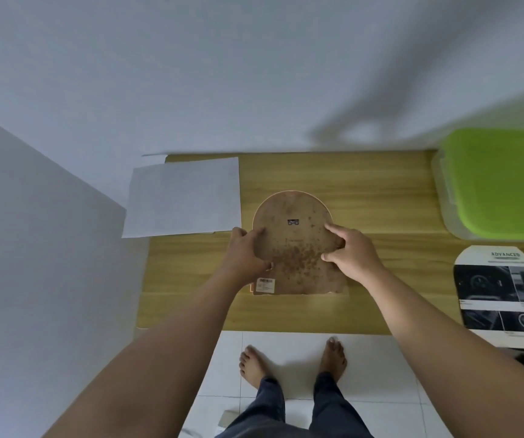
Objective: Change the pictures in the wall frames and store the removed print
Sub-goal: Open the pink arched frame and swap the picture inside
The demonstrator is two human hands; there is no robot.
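Brown frame back (295,248), both hands (245,251) at edges

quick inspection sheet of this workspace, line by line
surface: wooden table, pushed against a pale wall.
job's things: arch-topped frame lying face down, spotted brown backing board up, small hanger near the top, label at the lower left; arch-cut printed sheet at the right; white paper at the left, overhanging the edge.
clutter: clear bin with green lid, far right.
grippers: left hand and right hand both on the backing board, fingers pressing its sides.
cables: nothing seen.
surroundings: white tiled floor, bare feet below the table edge.
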